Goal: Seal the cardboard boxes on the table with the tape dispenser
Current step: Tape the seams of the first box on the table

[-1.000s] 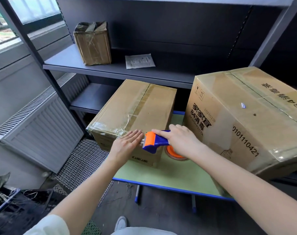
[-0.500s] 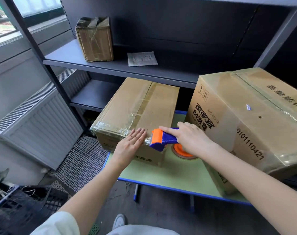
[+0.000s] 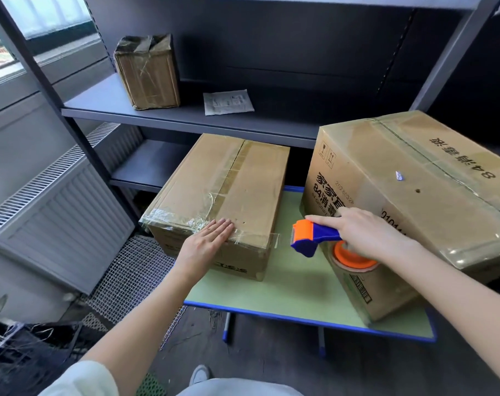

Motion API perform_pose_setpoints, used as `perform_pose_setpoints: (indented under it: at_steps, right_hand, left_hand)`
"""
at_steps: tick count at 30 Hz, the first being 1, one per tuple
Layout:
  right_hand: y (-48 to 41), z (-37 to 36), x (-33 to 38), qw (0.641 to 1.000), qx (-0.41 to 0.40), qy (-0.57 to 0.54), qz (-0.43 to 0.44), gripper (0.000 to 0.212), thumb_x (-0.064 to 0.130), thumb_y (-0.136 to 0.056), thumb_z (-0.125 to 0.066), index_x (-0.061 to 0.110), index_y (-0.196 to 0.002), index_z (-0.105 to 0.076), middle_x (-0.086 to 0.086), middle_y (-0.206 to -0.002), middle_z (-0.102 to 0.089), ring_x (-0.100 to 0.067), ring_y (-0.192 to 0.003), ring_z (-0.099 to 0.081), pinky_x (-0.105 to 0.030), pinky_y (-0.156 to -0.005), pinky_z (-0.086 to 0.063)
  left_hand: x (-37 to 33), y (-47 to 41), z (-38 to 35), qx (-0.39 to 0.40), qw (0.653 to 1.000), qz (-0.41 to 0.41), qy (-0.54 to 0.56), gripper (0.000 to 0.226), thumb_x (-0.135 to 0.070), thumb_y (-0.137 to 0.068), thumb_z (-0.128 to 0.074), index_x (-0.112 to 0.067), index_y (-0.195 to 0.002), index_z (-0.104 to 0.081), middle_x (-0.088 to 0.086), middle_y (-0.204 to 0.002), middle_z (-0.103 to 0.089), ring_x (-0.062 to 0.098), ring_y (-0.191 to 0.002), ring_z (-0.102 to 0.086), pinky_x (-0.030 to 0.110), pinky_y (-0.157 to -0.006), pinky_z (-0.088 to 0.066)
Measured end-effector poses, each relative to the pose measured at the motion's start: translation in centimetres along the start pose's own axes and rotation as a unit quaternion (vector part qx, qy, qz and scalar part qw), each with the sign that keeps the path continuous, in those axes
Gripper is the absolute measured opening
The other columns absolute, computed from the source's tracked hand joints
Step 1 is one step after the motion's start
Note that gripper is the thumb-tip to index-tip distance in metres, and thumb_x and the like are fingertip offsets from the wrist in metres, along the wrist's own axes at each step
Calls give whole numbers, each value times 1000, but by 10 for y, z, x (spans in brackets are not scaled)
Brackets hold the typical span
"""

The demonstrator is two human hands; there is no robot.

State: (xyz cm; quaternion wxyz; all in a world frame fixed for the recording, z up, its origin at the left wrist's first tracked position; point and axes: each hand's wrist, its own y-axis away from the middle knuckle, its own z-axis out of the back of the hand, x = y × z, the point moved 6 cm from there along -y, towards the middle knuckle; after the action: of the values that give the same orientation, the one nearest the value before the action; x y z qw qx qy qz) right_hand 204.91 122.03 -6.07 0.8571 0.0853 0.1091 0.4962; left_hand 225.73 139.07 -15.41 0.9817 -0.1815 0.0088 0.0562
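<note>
Two boxes on table (image 3: pixel 286 287): smaller box (image 3: pixel 228 181) left, larger box (image 3: pixel 414 195) right, gap between. Left grip (image 3: pixel 206 244) flat on smaller box's near top edge. Right grip (image 3: pixel 366 235) around tape dispenser (image 3: pixel 314 238), in gap, just before larger box, apart from smaller box. Shelf unit (image 3: pixel 186 121) behind table; parcel (image 3: pixel 147 72) on upper shelf, left; paper packet (image 3: pixel 228 102) right of parcel. Radiator (image 3: pixel 57 218) left of shelf unit; wire mesh (image 3: pixel 128 275) on floor before it.

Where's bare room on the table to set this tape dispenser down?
Bare table lies between the smaller box and the large box, and along its blue front edge. The right end is crowded by the large box.
</note>
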Motion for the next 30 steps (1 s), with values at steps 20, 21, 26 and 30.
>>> perform_pose_setpoints:
  at_steps: [20,21,26,30]
  right_hand:
    - [-35,-31,47,993,5,117,35,55,17,-100,-32,45,-146,-16,-10,-119,-47,-30,-114,-44,-36,-95,-33]
    - [-38,-32,50,992,7,119,37,55,19,-100,-32,45,-146,-16,-11,-119,-47,-30,-114,-44,-36,-95,-33]
    - [-48,-35,53,992,24,118,38,52,22,-101,-33,45,-145,-16,-12,-123,-47,-31,-118,-43,-38,-98,-33]
    - [-49,-55,50,980,95,171,36,49,26,-98,-42,42,-142,-28,-11,-127,-47,-30,-120,-43,-35,-94,-33]
  left_hand:
    - [-72,-32,-3,81,995,-31,48,56,-23,-72,-39,-4,-118,-65,11,-124,-62,26,-117,-58,42,-101,-43]
    - [-72,-31,-4,84,995,-32,51,57,-23,-72,-38,-4,-119,-64,11,-124,-62,26,-117,-58,41,-100,-44]
    - [-73,-32,-2,81,994,-32,64,56,-23,-72,-39,-6,-119,-64,10,-124,-62,25,-117,-58,40,-100,-44]
    - [-73,-34,1,78,994,-36,64,57,-21,-71,-37,-6,-117,-66,8,-124,-63,22,-116,-59,39,-99,-45]
